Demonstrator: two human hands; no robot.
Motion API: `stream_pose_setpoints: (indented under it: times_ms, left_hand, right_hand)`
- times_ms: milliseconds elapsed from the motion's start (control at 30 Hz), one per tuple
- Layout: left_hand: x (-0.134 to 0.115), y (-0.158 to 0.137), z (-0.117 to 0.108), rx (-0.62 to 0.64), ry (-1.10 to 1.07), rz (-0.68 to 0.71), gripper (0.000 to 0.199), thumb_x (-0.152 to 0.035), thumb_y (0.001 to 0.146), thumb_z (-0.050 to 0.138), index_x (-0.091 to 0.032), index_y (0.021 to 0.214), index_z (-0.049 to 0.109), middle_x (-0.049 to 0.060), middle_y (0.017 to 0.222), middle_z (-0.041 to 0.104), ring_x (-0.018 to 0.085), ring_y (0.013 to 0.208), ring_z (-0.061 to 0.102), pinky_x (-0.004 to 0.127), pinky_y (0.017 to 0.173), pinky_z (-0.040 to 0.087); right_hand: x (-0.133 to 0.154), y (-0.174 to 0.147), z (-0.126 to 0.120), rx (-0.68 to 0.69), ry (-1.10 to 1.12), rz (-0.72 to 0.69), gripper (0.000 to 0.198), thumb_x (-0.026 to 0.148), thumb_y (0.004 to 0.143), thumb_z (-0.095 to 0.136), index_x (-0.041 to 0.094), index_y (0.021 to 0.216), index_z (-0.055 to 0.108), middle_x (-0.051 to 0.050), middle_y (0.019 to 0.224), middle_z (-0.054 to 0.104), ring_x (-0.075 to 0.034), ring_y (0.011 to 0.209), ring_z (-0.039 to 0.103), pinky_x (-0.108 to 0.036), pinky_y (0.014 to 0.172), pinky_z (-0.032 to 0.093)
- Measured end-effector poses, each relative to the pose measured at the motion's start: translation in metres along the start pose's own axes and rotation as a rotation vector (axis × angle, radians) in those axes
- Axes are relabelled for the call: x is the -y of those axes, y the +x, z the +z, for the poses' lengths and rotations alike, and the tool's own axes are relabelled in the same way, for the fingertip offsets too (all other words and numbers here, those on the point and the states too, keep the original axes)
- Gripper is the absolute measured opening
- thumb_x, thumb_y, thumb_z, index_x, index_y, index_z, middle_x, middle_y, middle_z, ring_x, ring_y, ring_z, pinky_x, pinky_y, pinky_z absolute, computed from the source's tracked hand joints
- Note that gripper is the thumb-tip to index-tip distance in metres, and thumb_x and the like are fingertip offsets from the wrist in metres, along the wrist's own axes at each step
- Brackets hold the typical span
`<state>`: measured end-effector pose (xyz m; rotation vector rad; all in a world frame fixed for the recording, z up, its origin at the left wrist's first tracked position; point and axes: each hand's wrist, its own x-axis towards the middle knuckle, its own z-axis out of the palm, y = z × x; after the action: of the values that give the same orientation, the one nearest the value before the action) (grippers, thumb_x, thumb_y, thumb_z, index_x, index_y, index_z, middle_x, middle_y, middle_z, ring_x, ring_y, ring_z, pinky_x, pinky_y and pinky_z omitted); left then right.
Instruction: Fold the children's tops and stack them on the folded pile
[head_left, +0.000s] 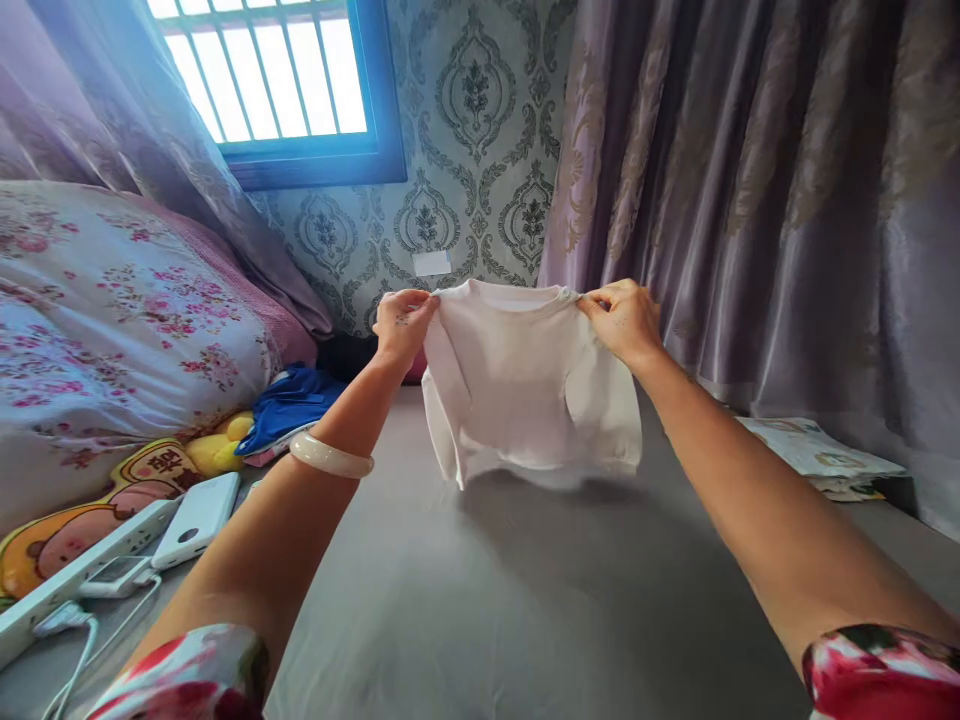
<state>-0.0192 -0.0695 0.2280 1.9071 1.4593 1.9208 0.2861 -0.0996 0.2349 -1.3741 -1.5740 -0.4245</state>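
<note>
Head view: holding up pale long-sleeved top (517, 370) at frame centre, pinching one shoulder with left hand (405, 325), the other with right hand (622, 318), fingers closing on fabric both sides. Hanging over grey sheet (525, 610), not showing clearly any contact at the cuffs. Apparently spreading by the shoulders as current step; probably calling next for keeping both pinches level and fabric taut. Seeing no clear container, so logging no contents. Also noting white power strip (90, 572) at lower left, blue cloth (294, 405) left of centre, folded cloth (821, 450) at right.
</note>
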Motion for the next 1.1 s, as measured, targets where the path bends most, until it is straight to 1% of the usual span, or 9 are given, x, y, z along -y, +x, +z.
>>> stream_pose_setpoints:
  times_ms: [67,167,233,400,533,667,767,900,1100]
  left_hand:
    - [0.000,0.000,0.001,-0.007,-0.029,-0.016,0.019,-0.036,0.079,0.061,-0.019,0.083,0.070,0.003,0.077,0.066,0.020,0.083,0.061,0.031,0.074,0.047]
    - [-0.001,-0.003,0.005,0.008,-0.048,-0.034,0.015,-0.030,0.079,0.059,-0.018,0.082,0.068,0.003,0.074,0.065,0.019,0.078,0.060,0.030,0.072,0.047]
    - [-0.002,-0.006,0.008,0.020,-0.044,-0.053,0.013,-0.028,0.079,0.058,-0.019,0.081,0.067,0.002,0.073,0.065,0.018,0.076,0.060,0.030,0.072,0.047]
    - [-0.005,-0.016,0.018,0.018,0.037,-0.089,0.010,-0.026,0.082,0.052,-0.022,0.085,0.061,0.001,0.078,0.064,0.019,0.080,0.060,0.033,0.078,0.048]
    - [-0.008,-0.025,0.023,-0.047,0.095,-0.017,0.013,-0.022,0.086,0.045,-0.023,0.092,0.057,0.006,0.090,0.062,0.023,0.094,0.058,0.038,0.088,0.046]
    - [-0.013,-0.039,0.018,-0.112,0.127,0.076,0.011,-0.020,0.088,0.045,-0.022,0.093,0.055,0.009,0.101,0.056,0.026,0.104,0.055,0.042,0.096,0.041]
    - [-0.017,-0.056,0.006,-0.166,0.138,0.160,0.012,-0.024,0.091,0.044,-0.022,0.099,0.053,0.010,0.109,0.052,0.027,0.114,0.049,0.045,0.102,0.037]
    - [-0.033,-0.081,-0.025,-0.181,0.165,0.229,0.012,-0.028,0.093,0.046,-0.023,0.102,0.052,0.009,0.113,0.049,0.027,0.122,0.043,0.046,0.106,0.033]
    - [-0.082,-0.093,-0.084,-0.289,0.292,0.441,0.006,-0.021,0.093,0.050,-0.020,0.098,0.052,0.007,0.108,0.046,0.025,0.120,0.044,0.048,0.106,0.033]
  right_hand:
    - [-0.001,0.000,0.000,-0.018,-0.003,0.016,0.030,0.045,0.088,0.057,0.022,0.091,0.076,-0.009,0.094,0.070,-0.024,0.088,0.061,-0.037,0.077,0.044]
    - [0.000,-0.002,-0.001,0.060,0.016,0.043,0.029,0.043,0.089,0.056,0.021,0.090,0.074,-0.006,0.078,0.070,-0.022,0.075,0.061,-0.034,0.070,0.042]
    - [0.000,-0.004,0.000,0.079,0.023,0.049,0.027,0.041,0.090,0.055,0.021,0.089,0.073,-0.005,0.074,0.069,-0.022,0.073,0.061,-0.033,0.068,0.041]
    - [-0.003,-0.007,0.005,0.087,-0.009,-0.018,0.029,0.035,0.094,0.046,0.019,0.093,0.070,-0.010,0.089,0.070,-0.025,0.086,0.062,-0.035,0.075,0.043]
    - [-0.005,-0.009,0.008,0.026,-0.010,-0.088,0.033,0.033,0.098,0.036,0.019,0.101,0.066,-0.012,0.099,0.065,-0.026,0.098,0.059,-0.039,0.085,0.044]
    - [0.001,-0.026,0.000,-0.013,-0.026,-0.122,0.035,0.038,0.100,0.031,0.021,0.110,0.061,-0.010,0.108,0.061,-0.027,0.101,0.057,-0.041,0.085,0.044]
    - [0.010,-0.047,-0.014,-0.008,-0.094,-0.149,0.038,0.043,0.100,0.031,0.022,0.113,0.059,-0.012,0.116,0.057,-0.028,0.101,0.057,-0.040,0.079,0.045]
    - [0.027,-0.071,-0.040,-0.052,-0.165,-0.184,0.038,0.043,0.099,0.031,0.020,0.110,0.060,-0.013,0.116,0.058,-0.030,0.103,0.057,-0.040,0.076,0.046]
    - [0.062,-0.066,-0.098,-0.147,-0.173,-0.250,0.034,0.043,0.096,0.037,0.025,0.097,0.065,-0.013,0.104,0.064,-0.032,0.100,0.060,-0.045,0.083,0.047]
